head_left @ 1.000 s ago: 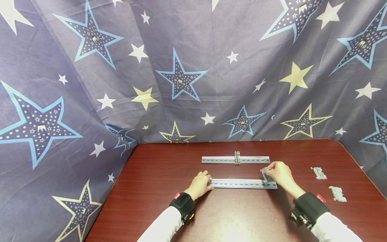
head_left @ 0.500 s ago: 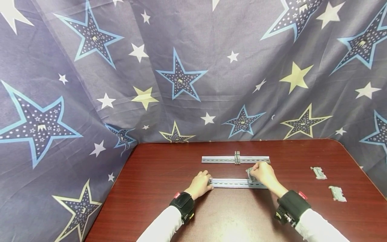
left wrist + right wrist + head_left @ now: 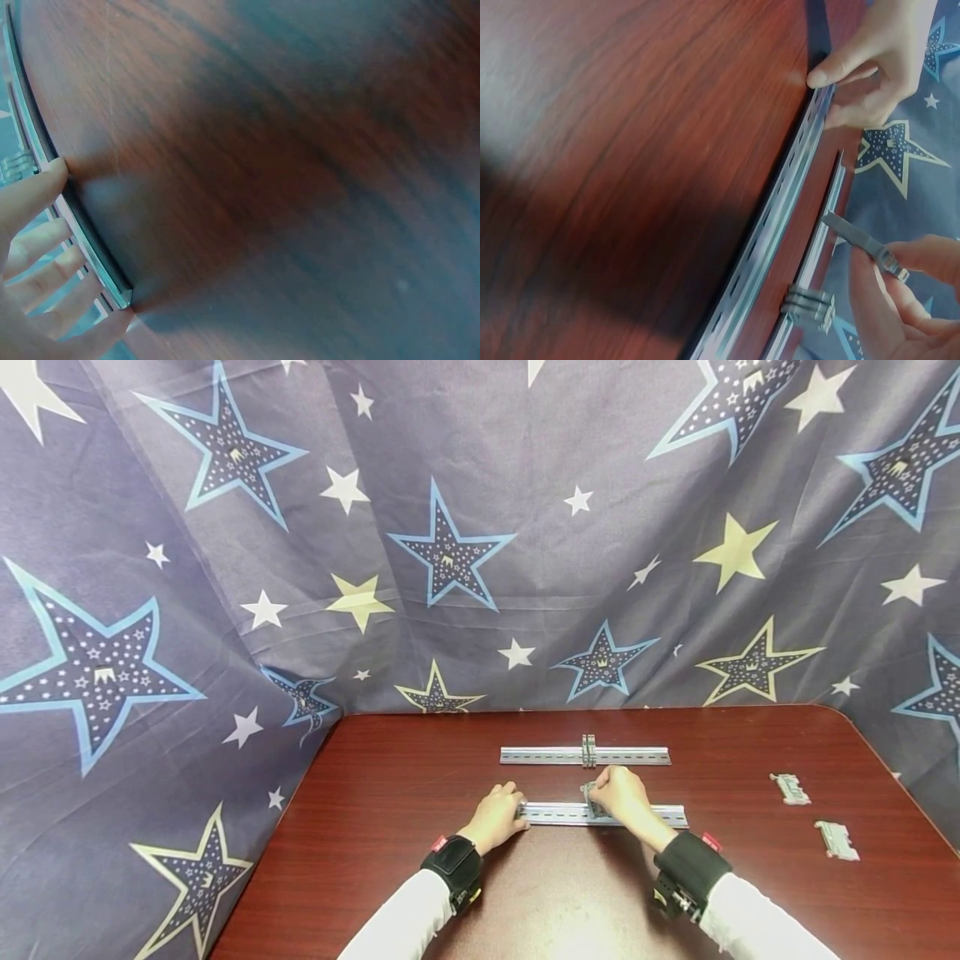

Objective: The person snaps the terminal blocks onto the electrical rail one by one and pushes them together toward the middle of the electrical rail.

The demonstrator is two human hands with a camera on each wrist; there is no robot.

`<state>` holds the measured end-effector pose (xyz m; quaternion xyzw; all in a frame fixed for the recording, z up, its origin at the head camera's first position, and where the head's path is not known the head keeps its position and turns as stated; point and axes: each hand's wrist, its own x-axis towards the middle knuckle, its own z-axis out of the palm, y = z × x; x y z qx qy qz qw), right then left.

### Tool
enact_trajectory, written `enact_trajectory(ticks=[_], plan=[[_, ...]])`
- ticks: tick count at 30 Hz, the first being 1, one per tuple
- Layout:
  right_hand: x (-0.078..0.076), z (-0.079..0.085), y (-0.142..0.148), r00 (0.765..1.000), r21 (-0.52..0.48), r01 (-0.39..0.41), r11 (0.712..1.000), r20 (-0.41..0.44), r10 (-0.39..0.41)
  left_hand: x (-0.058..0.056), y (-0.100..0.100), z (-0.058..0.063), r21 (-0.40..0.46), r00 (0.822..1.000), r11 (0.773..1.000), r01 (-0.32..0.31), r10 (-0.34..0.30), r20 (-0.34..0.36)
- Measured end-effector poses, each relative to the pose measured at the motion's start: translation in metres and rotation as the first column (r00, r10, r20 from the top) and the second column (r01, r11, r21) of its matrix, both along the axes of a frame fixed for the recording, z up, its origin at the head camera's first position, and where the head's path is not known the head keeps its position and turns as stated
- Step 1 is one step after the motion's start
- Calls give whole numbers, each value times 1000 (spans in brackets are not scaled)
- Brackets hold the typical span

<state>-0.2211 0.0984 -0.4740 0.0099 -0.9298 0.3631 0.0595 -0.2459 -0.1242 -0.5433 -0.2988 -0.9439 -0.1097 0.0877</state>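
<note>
A silver slotted DIN rail (image 3: pixel 555 815) lies across the table. My left hand (image 3: pixel 495 818) holds its left end; in the left wrist view the thumb and fingers (image 3: pixel 56 176) lie on either side of the rail. My right hand (image 3: pixel 624 795) pinches a thin grey terminal block (image 3: pixel 862 244) between thumb and fingers. In the head view that block stands over the middle of the near rail, partly hidden by the fingers. Behind is a second DIN rail (image 3: pixel 540 756), carrying several grey terminal blocks (image 3: pixel 808 306) side by side near its middle.
Two loose pale grey terminal blocks lie flat at the right: the farther block (image 3: pixel 791 789) and the nearer block (image 3: pixel 837 841). The reddish-brown table (image 3: pixel 390 777) ends at a star-patterned curtain (image 3: pixel 480 635) along the back and sides.
My right hand has moved left along the near rail with the terminal block, from near its right end to about its middle. The left hand has stayed on the rail's left end.
</note>
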Motion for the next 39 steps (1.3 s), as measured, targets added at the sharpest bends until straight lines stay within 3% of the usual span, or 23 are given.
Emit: enact_trajectory(ticks=[1, 4, 19, 22, 23, 26, 33, 39], plan=[[0, -1, -2, 1000, -6, 0, 1000, 2, 0, 7, 3, 13, -23, 999, 999, -26, 27, 21], [0, -3, -9, 1000, -26, 4, 1000, 19, -3, 10, 5, 18, -60, 998, 997, -49, 51, 32], [-1, -19, -32, 999, -64, 17, 998, 50, -14, 10, 6, 18, -68, 998, 997, -48, 51, 34], [-5, -32, -33, 1000, -101, 8, 995, 16, -6, 10, 5, 18, -69, 998, 996, -51, 54, 37], [-11, -45, -33, 999, -123, -9, 992, -39, 4, 10, 5, 18, -69, 998, 996, -53, 55, 37], [-14, -55, -35, 998, -127, -19, 992, -65, 11, 10, 5, 18, -68, 998, 996, -53, 55, 35], [1, -29, -50, 1000, -116, 14, 993, -17, -16, 10, 5, 18, -73, 998, 996, -51, 53, 27], [1, -28, -56, 999, -99, 28, 995, 27, -26, 9, 5, 17, -75, 999, 996, -46, 47, 13]])
